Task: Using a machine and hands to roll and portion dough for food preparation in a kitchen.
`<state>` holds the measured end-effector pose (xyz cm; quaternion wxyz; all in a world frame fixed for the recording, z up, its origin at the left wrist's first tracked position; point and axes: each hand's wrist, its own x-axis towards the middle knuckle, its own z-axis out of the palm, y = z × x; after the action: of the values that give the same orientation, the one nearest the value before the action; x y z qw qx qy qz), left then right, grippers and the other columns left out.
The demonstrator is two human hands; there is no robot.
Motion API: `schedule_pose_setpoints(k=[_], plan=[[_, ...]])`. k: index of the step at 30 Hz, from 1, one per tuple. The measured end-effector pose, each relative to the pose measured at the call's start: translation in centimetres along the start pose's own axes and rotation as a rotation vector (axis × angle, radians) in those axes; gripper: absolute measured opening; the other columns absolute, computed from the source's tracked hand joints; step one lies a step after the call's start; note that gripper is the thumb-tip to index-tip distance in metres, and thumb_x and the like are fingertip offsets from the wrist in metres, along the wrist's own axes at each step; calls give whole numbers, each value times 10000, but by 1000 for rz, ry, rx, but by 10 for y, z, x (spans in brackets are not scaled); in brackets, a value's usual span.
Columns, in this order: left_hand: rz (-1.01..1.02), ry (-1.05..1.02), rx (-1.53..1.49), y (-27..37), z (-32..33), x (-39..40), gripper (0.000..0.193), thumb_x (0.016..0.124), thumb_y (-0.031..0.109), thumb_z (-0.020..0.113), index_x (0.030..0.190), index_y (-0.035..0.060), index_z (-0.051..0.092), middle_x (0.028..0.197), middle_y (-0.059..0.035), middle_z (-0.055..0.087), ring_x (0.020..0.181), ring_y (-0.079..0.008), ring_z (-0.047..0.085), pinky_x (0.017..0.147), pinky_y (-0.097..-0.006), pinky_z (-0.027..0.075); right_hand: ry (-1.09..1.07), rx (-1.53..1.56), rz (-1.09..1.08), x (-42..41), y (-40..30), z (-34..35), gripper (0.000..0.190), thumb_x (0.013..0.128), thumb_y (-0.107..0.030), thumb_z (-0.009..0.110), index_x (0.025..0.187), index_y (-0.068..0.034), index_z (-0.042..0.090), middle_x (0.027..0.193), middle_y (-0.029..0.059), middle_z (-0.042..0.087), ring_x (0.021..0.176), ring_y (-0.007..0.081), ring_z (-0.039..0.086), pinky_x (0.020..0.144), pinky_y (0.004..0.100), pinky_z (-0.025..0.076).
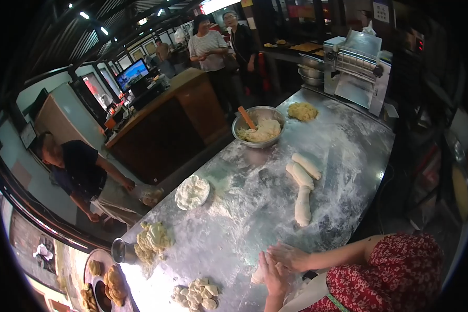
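At the near edge of the floured metal table, my left hand lies over a short piece of pale dough, its fingers stretched out. One end of the piece shows beside the fingers, and the rest is hidden. My right hand is against the left hand, palm down; whether it grips the dough cannot be told. Farther up the table lie several smooth dough rolls, one roll pointing towards my hands. A heap of small cut dough pieces sits to the left of my hands.
A bowl of flour and a crumbly yellowish mound lie along the far edge. Beyond stand a steel bowl of filling with a spatula, another yellowish mound and a dough-rolling machine. A person holds a bag beside the table.
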<state>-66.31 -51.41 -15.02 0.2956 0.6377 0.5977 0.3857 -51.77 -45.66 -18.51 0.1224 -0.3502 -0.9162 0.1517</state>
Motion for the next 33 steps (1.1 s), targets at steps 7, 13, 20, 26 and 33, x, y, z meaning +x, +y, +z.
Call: schedule_pose_setpoints(k=[7, 13, 20, 26, 33], plan=[[-178, 33, 761, -59, -5, 69, 586, 980, 315, 374, 1456, -23, 338, 1540, -229, 272, 1454, -385, 190, 1177, -558, 88, 90, -189, 232, 92, 27, -6, 600, 971, -421, 431, 1421, -25, 414, 1509, 167, 361, 1414, 348, 297, 1162, 556, 147], [-85, 41, 913, -81, -21, 108, 556, 966, 338, 377, 1448, 63, 401, 1556, -157, 289, 1465, -359, 178, 1173, -577, 53, 93, -331, 300, 139, 56, -6, 607, 982, -472, 394, 1426, -60, 429, 1506, 146, 374, 1418, 354, 288, 1165, 567, 123], [29, -112, 830, -25, -17, -12, 555, 885, 246, 523, 1423, 144, 435, 1456, -156, 435, 1342, -385, 405, 1084, -617, 265, -17, -270, -84, -1, 30, -13, 544, 929, -400, 543, 1416, -173, 460, 1535, 89, 326, 1431, 326, 275, 1158, 595, 135], [-14, 48, 576, -25, -5, -39, 631, 875, 265, 570, 1461, 125, 384, 1433, -129, 450, 1293, -321, 454, 1065, -544, 317, -128, -204, 44, -19, -8, -29, 574, 874, -339, 632, 1388, -127, 488, 1496, 166, 361, 1413, 388, 272, 1147, 621, 133], [-116, -12, 746, -63, -40, 14, 425, 837, 266, 614, 1224, 109, 531, 1013, -60, 605, 981, -251, 584, 823, -429, 436, 35, -59, -2, 104, 6, 9, 531, 928, -428, 519, 1370, -135, 520, 1493, 187, 370, 1401, 387, 297, 1156, 570, 150]])
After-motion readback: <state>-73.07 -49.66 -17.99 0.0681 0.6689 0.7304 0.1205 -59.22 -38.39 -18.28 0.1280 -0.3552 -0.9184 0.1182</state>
